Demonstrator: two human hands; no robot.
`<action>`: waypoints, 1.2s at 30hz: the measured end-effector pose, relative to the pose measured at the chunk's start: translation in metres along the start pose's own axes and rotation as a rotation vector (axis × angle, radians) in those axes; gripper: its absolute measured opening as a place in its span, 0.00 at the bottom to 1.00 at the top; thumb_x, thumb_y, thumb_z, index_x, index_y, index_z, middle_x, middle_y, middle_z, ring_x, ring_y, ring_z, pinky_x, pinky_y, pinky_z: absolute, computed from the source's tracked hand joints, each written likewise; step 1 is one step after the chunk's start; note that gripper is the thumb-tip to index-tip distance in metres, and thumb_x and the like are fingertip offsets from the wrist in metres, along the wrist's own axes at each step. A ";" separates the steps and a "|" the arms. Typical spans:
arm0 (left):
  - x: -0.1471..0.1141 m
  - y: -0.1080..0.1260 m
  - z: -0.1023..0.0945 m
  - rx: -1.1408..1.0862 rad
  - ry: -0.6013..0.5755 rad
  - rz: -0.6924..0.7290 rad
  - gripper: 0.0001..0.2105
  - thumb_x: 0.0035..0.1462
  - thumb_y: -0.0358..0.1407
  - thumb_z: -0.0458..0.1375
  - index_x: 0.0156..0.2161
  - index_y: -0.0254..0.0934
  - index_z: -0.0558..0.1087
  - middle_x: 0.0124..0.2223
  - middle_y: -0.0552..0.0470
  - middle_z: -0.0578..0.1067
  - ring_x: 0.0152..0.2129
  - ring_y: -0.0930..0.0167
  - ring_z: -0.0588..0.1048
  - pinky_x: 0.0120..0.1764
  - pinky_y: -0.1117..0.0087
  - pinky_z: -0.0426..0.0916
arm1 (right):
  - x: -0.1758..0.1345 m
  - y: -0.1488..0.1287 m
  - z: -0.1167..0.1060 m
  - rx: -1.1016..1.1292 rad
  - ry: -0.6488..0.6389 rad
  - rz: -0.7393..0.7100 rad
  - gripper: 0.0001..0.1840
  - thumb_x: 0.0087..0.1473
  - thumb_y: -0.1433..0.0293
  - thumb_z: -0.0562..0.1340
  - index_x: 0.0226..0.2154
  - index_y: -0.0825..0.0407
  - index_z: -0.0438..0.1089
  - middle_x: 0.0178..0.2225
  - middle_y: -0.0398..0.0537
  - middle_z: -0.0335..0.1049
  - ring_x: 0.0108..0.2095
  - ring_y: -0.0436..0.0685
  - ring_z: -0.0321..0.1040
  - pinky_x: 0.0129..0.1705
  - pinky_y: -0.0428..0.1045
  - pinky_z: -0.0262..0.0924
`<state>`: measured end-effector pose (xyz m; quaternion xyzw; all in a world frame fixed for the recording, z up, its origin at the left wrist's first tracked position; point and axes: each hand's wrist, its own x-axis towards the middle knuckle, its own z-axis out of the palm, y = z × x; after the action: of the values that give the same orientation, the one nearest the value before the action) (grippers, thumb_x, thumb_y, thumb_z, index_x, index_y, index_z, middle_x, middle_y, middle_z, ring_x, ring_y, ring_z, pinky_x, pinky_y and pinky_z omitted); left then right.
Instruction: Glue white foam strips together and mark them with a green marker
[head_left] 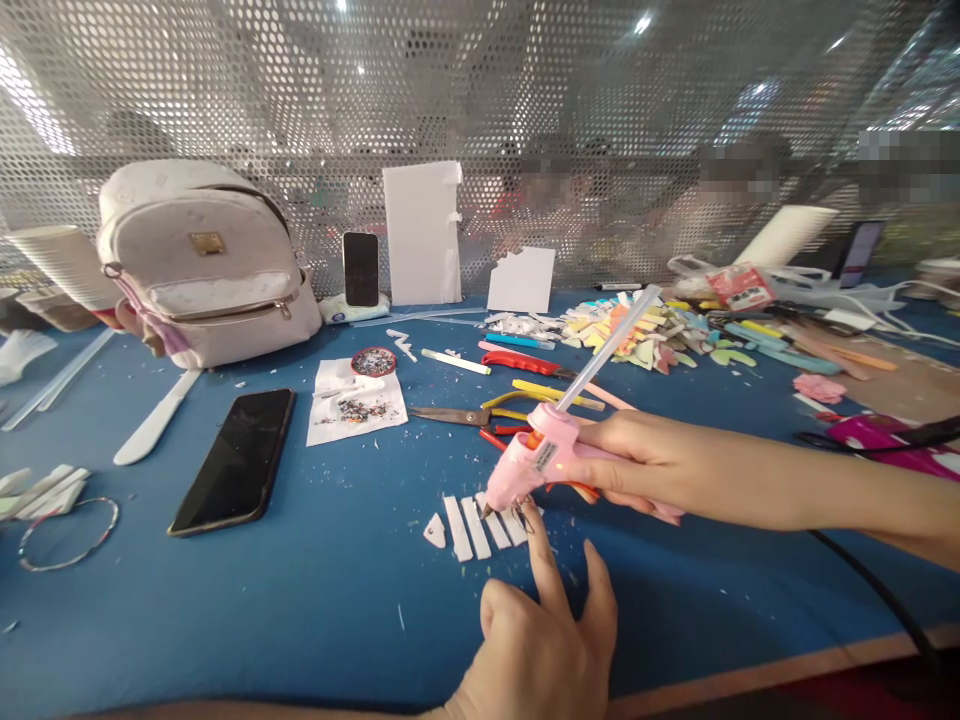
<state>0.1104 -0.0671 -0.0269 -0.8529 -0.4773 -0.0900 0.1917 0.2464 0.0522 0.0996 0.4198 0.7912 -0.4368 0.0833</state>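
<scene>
As seen from the head camera, found right hand (634, 455) wrapped around the handle of a pink glue gun (519, 470), with a translucent glue stick (611, 345) jutting up from the back and the nozzle angled down to a row of white strips (471, 528) on the blue desk (337, 620). Cannot tell contact from a slight gap at the nozzle tip. Found left hand (544, 640) below, fingers spread, index fingertip at the right end of the same row; cannot tell whether pressing on a strip. Noted a triangular white piece (434, 531) just beside the left end. Recorded behind the row: scissors (450, 415), blades pointing left, and a red utility knife (517, 362) farther back. Recorded to the left: white paper (321, 425) bearing dark debris, then a black phone (236, 460) lying flat, near a white plastic knife (156, 422). Noted to the rear a pale backpack (202, 260) and, right of centre, a heap of coloured scraps (649, 335).
</scene>
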 end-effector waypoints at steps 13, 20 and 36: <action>0.000 0.000 -0.001 0.012 -0.005 -0.004 0.26 0.64 0.51 0.47 0.59 0.38 0.70 0.53 0.20 0.70 0.12 0.69 0.69 0.16 0.70 0.54 | 0.000 -0.001 0.001 0.029 0.007 0.012 0.26 0.62 0.49 0.51 0.35 0.54 0.68 0.21 0.37 0.55 0.21 0.48 0.54 0.26 0.45 0.55; -0.001 0.005 0.004 0.011 -0.041 -0.008 0.33 0.61 0.57 0.48 0.61 0.36 0.67 0.54 0.19 0.70 0.15 0.65 0.72 0.18 0.69 0.53 | 0.004 -0.001 0.003 0.008 0.003 -0.035 0.23 0.64 0.52 0.51 0.32 0.53 0.67 0.22 0.37 0.54 0.21 0.48 0.55 0.27 0.46 0.57; -0.002 0.003 0.002 0.004 -0.026 -0.002 0.42 0.52 0.68 0.47 0.59 0.36 0.69 0.55 0.20 0.69 0.12 0.71 0.67 0.17 0.69 0.54 | 0.004 0.021 0.002 0.093 0.056 0.003 0.33 0.58 0.40 0.51 0.33 0.54 0.67 0.19 0.38 0.58 0.18 0.47 0.56 0.22 0.44 0.56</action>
<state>0.1117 -0.0685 -0.0303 -0.8532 -0.4805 -0.0782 0.1872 0.2590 0.0585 0.0838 0.4365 0.7714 -0.4611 0.0420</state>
